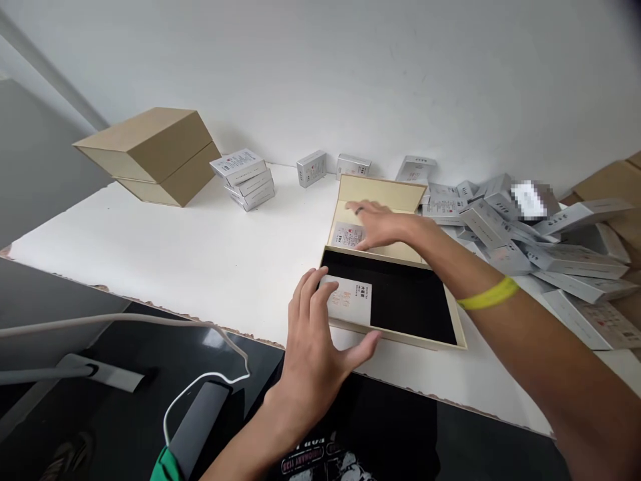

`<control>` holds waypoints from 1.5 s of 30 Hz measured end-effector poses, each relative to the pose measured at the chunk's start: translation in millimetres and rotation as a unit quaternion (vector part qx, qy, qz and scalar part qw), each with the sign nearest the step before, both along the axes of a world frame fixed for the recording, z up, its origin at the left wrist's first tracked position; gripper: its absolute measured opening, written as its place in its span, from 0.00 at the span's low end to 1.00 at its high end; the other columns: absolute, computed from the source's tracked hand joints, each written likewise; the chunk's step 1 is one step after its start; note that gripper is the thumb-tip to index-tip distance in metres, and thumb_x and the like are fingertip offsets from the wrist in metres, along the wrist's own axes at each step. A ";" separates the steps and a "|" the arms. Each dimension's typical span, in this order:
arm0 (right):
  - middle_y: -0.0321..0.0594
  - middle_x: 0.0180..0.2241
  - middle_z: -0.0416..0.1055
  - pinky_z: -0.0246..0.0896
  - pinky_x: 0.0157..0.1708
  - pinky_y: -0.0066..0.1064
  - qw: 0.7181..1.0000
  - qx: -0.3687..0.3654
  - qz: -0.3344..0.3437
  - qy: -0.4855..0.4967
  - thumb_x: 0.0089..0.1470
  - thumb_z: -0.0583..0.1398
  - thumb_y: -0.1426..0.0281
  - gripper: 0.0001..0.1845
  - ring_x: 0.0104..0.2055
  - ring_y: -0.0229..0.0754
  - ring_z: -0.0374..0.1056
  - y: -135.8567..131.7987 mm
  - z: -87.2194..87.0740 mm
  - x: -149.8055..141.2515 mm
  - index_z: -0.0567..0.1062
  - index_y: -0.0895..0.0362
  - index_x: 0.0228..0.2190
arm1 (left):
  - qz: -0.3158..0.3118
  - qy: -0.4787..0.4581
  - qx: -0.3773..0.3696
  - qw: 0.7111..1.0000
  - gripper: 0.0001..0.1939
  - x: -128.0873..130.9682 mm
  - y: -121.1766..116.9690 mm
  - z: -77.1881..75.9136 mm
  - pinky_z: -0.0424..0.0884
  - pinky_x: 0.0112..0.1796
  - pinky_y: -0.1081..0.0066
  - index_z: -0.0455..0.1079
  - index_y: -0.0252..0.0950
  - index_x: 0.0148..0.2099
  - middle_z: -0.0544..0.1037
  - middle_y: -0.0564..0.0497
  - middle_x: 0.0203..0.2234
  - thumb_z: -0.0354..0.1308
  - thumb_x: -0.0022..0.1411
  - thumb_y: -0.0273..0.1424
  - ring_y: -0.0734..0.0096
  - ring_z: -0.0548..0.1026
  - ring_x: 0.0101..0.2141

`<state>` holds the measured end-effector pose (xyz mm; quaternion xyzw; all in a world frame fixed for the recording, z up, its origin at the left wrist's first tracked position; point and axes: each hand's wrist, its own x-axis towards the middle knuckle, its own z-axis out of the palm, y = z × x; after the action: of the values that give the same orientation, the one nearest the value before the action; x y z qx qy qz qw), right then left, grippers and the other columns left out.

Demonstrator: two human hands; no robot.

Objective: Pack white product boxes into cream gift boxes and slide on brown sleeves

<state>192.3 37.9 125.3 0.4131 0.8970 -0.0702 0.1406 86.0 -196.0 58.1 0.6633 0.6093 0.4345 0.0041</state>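
My left hand point(318, 334) is at the front left corner of an open cream gift box point(400, 337), fingers and thumb spread. Its fingertips reach over a white-silver printed small carton point(350, 300) lying in the left end of the box's black inside point(408, 294). My right hand point(378, 224) stretches over the raised lid point(385, 190), fingers apart and slightly blurred. Beneath it another small carton point(347, 235) shows against the lid's inner side, near my thumb; whether I touch it I cannot tell.
Many small silver cartons point(485, 220) lie in a loose heap at the right. Three more point(248, 180) are stacked at the back left, beside two tan gift boxes point(155, 153). Single cartons point(311, 168) stand near the wall. A white cable point(200, 324) hangs before the table point(200, 267).
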 end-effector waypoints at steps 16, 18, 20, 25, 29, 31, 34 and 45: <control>0.48 0.60 0.59 0.67 0.51 0.35 0.971 0.023 0.052 0.232 0.58 0.61 0.64 0.34 0.54 0.45 0.65 -0.1 18.3 -5.3 0.54 0.53 0.61 | 0.017 -0.081 0.014 0.996 0.26 -1.4 -5.9 -4.9 0.73 0.60 0.47 0.58 0.37 0.60 0.67 0.34 0.61 0.66 0.64 0.26 0.50 0.67 0.64; 0.49 0.60 0.59 0.68 0.51 0.36 0.927 0.063 0.045 0.367 0.55 0.64 0.66 0.35 0.55 0.46 0.64 -10.7 21.4 -10.1 0.54 0.54 0.58 | 0.017 -0.075 0.011 0.997 0.27 -1.4 -4.1 -7.4 0.72 0.60 0.46 0.58 0.36 0.61 0.66 0.33 0.61 0.66 0.64 0.26 0.49 0.67 0.64; 0.48 0.59 0.59 0.69 0.51 0.39 0.900 0.052 0.047 0.431 0.52 0.67 0.63 0.36 0.56 0.47 0.64 -27.7 24.1 -13.0 0.54 0.52 0.55 | 0.014 -0.074 0.002 0.997 0.28 -4.0 -3.8 -10.3 0.71 0.60 0.45 0.57 0.36 0.61 0.65 0.32 0.62 0.66 0.64 0.27 0.48 0.65 0.65; 0.45 0.60 0.60 0.68 0.57 0.44 0.867 -0.044 0.109 0.484 0.52 0.69 0.51 0.42 0.61 0.51 0.63 -82.5 15.0 28.5 0.53 0.47 0.57 | 0.000 -0.091 0.020 0.996 0.33 -20.9 -9.0 -17.2 0.68 0.61 0.40 0.56 0.36 0.61 0.63 0.30 0.63 0.70 0.61 0.35 0.45 0.63 0.66; 0.43 0.66 0.57 0.71 0.54 0.46 0.935 -0.101 0.074 0.332 0.59 0.64 0.49 0.35 0.63 0.53 0.64 -111.0 -15.7 92.2 0.58 0.41 0.61 | -0.018 -0.089 0.059 0.994 0.38 -25.3 -13.6 -19.0 0.68 0.60 0.39 0.55 0.34 0.61 0.63 0.28 0.62 0.72 0.57 0.39 0.43 0.63 0.65; 0.42 0.69 0.54 0.71 0.54 0.50 0.962 -0.102 0.029 0.253 0.61 0.61 0.47 0.33 0.63 0.56 0.64 -116.6 -27.6 112.3 0.62 0.39 0.63 | -0.025 -0.081 0.061 0.995 0.38 -22.7 -12.6 -20.0 0.69 0.59 0.40 0.55 0.35 0.61 0.64 0.29 0.61 0.72 0.56 0.39 0.43 0.64 0.64; 0.42 0.71 0.54 0.66 0.59 0.57 0.970 -0.118 -0.031 0.210 0.61 0.58 0.42 0.37 0.66 0.61 0.61 -120.3 -30.2 111.7 0.61 0.40 0.65 | -0.019 -0.065 0.037 0.997 0.42 -19.0 -6.4 -24.0 0.68 0.60 0.37 0.54 0.36 0.63 0.61 0.29 0.64 0.74 0.55 0.41 0.41 0.61 0.66; 0.55 0.66 0.62 0.65 0.56 0.58 0.957 -0.199 -0.037 0.208 0.63 0.49 0.37 0.51 0.60 0.65 0.68 -125.5 5.1 89.2 0.39 0.51 0.74 | -0.026 -0.035 -0.029 0.999 0.56 -33.1 5.3 -25.3 0.62 0.62 0.29 0.46 0.40 0.71 0.47 0.28 0.72 0.78 0.52 0.37 0.34 0.52 0.71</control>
<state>281.4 -87.6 130.4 0.3864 0.8582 -0.3368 0.0279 52.9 -190.7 32.8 0.6630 0.6034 0.4394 0.0565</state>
